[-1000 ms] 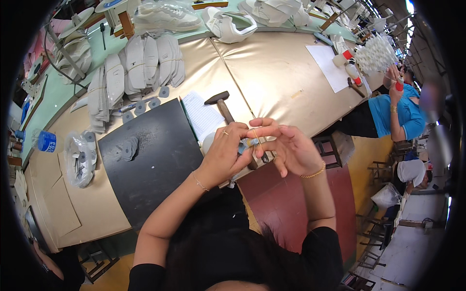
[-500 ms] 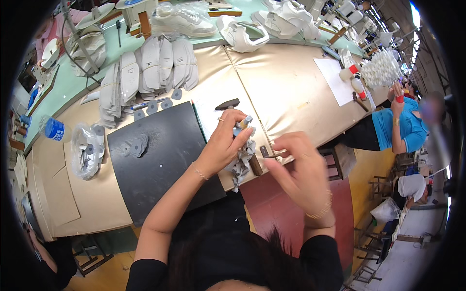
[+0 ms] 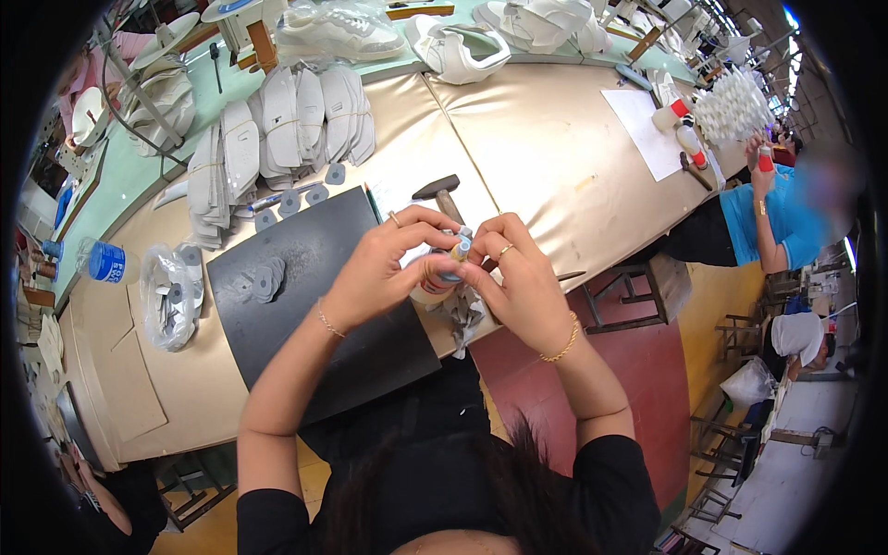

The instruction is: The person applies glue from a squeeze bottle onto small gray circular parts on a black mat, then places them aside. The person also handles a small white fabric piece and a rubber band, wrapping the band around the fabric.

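Note:
Over the table's near edge, my two hands meet at a small pale squeeze bottle (image 3: 431, 292). My left hand (image 3: 375, 268) is closed around its upper part. With closed fingertips, my right hand (image 3: 521, 282) grips its bluish-yellow nozzle (image 3: 462, 248); the fingers hide part of it. Below the bottle lie crumpled grey scraps (image 3: 465, 314). A hammer (image 3: 437, 188) rests just beyond my hands, its handle partly covered. By my right wrist, a thin dark pointed tool (image 3: 572, 275) is at the table edge.
Left of my hands is a black board (image 3: 314, 342) bearing small grey pieces (image 3: 264, 279). A plastic bag (image 3: 169, 301) and blue-labelled bottle (image 3: 106, 261) are farther left. Bundled grey shoe parts (image 3: 287, 120) and white shoes (image 3: 458, 51) stand behind. A person in blue (image 3: 768, 213) works at right.
My right hand has moved left from beside the table edge to the bottle's nozzle, leaving the thin tool it was at. The bottle has tilted and shows more of its body.

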### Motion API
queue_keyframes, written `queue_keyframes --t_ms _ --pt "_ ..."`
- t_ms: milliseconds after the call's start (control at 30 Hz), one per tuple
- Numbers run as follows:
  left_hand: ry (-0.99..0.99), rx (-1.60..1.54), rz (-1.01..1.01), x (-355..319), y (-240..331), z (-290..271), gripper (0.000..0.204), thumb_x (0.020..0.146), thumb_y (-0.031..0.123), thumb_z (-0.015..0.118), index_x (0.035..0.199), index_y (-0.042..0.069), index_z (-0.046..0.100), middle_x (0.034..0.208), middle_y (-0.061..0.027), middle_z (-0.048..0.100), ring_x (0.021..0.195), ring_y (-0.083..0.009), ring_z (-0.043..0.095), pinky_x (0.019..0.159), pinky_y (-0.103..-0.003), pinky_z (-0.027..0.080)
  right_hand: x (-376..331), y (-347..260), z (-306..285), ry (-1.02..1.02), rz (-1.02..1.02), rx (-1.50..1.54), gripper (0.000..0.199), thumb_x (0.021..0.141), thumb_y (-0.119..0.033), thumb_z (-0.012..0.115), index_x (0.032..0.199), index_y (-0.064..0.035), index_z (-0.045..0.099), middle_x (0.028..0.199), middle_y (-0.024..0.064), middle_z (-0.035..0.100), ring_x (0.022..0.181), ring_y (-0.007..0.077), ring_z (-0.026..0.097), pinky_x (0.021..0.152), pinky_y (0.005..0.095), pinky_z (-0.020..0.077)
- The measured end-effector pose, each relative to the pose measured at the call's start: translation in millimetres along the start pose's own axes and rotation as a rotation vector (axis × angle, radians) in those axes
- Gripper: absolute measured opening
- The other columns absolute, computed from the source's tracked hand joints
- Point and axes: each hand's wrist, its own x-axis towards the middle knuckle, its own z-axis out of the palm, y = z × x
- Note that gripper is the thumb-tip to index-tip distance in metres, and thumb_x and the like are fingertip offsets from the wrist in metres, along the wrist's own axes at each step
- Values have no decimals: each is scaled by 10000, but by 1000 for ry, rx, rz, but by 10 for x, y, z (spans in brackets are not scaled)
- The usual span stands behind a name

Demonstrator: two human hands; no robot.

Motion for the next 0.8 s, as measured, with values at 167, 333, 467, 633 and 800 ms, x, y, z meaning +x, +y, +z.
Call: queue_keyframes --t_ms 167,333,467,633,800 --pt "-211 676 424 120 168 -236 112 785 83 664 842 56 572 859 -75 565 798 -252 571 719 -346 456 113 -29 -175 -150 -134 -171 179 839 -105 656 878 -9 510 923 124 520 765 295 588 659 369 489" --pt "-377 802 515 193 194 -413 125 811 132 622 893 65 555 809 -57 512 735 -223 531 698 -325 416 126 -11 -189 -220 -208 -293 164 841 -83 642 863 -24 491 850 119 524 694 307 566 605 391 460" --pt "-466 798 459 193 276 -467 163 824 186 644 888 67 553 821 -59 518 725 -223 531 675 -322 407 102 54 -214 -254 -161 -261 173 845 -112 646 848 -38 490 794 104 518 672 301 565 594 383 461" --pt "-401 794 424 323 314 -370 217 845 261 621 828 79 504 790 -51 533 688 -215 555 652 -318 409 149 111 -194 -254 -135 -163 198 840 -158 662 838 -50 496 769 93 516 642 284 565 586 377 469" --pt "-620 695 227 366 346 -409 125 833 167 592 854 73 513 814 -66 559 706 -212 576 668 -321 419 217 109 -198 -243 -237 -205 170 815 -121 651 826 -55 495 766 75 504 651 261 556 577 360 455"
